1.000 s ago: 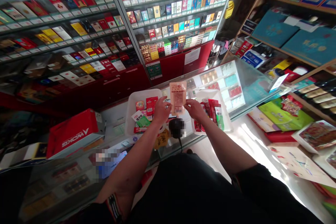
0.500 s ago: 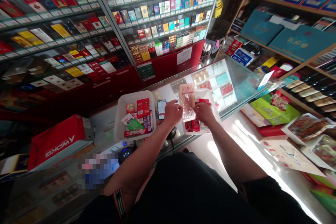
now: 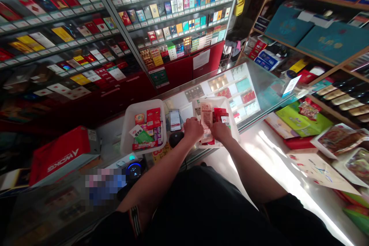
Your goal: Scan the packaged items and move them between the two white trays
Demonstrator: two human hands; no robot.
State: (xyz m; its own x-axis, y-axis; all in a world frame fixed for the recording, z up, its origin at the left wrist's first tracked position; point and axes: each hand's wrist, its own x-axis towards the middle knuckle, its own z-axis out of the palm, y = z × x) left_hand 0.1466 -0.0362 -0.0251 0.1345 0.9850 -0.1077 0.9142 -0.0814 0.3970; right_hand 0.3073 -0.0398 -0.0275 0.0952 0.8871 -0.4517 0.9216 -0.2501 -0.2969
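My left hand [image 3: 193, 129] pinches the left edge of a pale pink, clear-fronted snack packet [image 3: 206, 114]. Closed on the packet's lower right edge is my right hand [image 3: 221, 132]. Between them the packet lies over a white plastic bin [image 3: 235, 132] that holds red snack packets [image 3: 221, 114] and other packaging. My fingertips are partly hidden against the packet. To the left, a second white bin [image 3: 123, 138] contains a green-and-white packet [image 3: 142, 134], a red packet [image 3: 153, 118] and several other small snacks.
A phone [image 3: 175, 120] and a dark mouse-like device [image 3: 175, 138] lie between the bins on the glass counter [image 3: 259, 113]. A red box [image 3: 62, 153] and a round device with a lit blue ring [image 3: 134, 169] are at left. Shelves of small boxes [image 3: 155, 11] rise behind.
Both hands have come down a little with the pink packet, which now sits lower over the right bin. The view has shifted slightly, and the mouse-like device shows more fully.
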